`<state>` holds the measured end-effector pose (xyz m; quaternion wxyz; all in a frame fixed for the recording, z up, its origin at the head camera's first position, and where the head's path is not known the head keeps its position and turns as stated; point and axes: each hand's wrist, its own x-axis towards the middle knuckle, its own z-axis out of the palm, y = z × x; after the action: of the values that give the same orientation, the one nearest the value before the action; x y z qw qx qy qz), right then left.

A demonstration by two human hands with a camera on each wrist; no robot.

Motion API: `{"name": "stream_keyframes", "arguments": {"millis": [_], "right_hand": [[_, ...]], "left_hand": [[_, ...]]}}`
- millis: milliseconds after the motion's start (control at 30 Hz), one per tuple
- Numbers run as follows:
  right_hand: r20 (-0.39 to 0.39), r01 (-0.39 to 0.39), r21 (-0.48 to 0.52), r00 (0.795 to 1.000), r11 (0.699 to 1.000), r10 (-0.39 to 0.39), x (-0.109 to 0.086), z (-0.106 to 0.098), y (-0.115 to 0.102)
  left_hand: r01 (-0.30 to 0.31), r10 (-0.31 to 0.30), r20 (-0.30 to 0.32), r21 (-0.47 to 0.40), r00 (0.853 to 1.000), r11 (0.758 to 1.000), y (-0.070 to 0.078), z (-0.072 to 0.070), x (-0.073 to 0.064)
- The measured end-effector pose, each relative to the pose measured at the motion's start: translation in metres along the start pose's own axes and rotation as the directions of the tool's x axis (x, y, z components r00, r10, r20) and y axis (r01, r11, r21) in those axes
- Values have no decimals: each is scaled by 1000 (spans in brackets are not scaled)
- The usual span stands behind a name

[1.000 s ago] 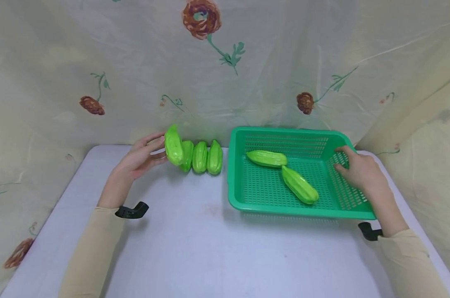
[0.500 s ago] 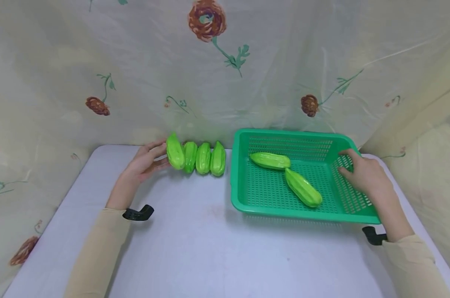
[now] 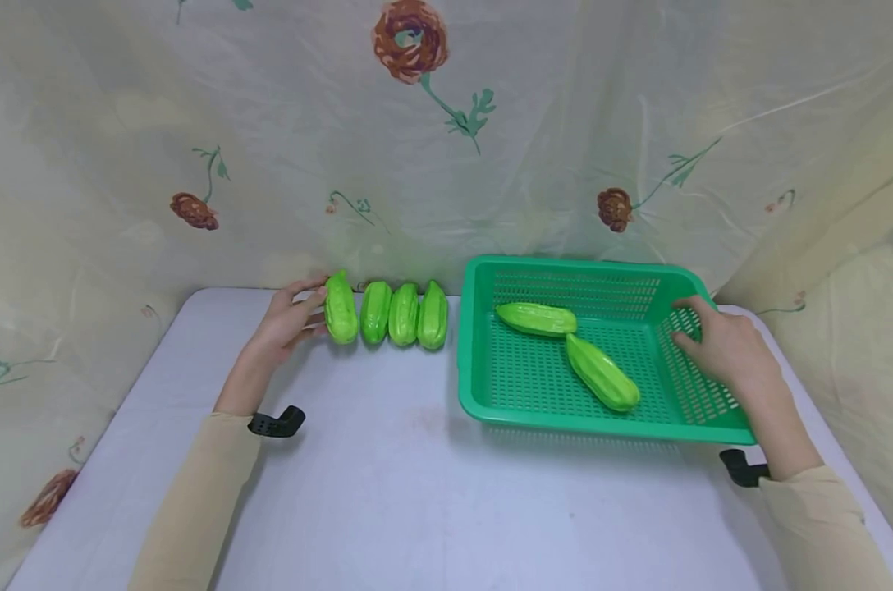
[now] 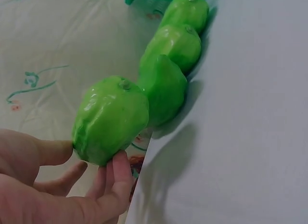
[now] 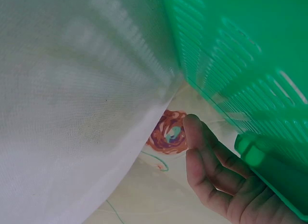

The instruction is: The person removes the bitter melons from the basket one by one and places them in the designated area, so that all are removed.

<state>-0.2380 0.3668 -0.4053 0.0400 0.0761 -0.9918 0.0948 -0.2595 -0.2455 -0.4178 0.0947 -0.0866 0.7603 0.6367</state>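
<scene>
In the head view, my left hand pinches the leftmost light-green ribbed gourd between thumb and fingertips. The left wrist view shows this gourd with its blunt end towards the camera. Just right of it, three similar gourds lie side by side in a row. At the right, my right hand holds the right rim of a green plastic basket. Curled fingers lie outside the slotted wall in the right wrist view. Two more gourds lie inside the basket.
A white-covered table lies beneath everything. Behind it hangs a pale flowered curtain, close to the row and the basket's far side. Black wrist mounts stick out at both cuffs.
My left hand has lowered the leftmost gourd and shifted it slightly left, so a narrow gap shows beside its neighbour. The right hand and basket hold still while the head view shifts slightly.
</scene>
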Motion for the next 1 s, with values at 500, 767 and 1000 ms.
{"name": "stream_keyframes", "arguments": {"millis": [500, 767, 1000], "right_hand": [[8, 0, 7, 1000, 1000, 0, 0, -2, -1], [24, -1, 7, 1000, 1000, 1, -1, -3, 1], [28, 1, 4, 1000, 1000, -1, -1, -3, -1]], "left_hand": [[13, -13, -4, 76, 1000, 997, -7, 2, 6], [8, -7, -13, 103, 1000, 995, -12, 6, 13], [-1, 5, -30, 136, 1000, 991, -14, 6, 16]]}}
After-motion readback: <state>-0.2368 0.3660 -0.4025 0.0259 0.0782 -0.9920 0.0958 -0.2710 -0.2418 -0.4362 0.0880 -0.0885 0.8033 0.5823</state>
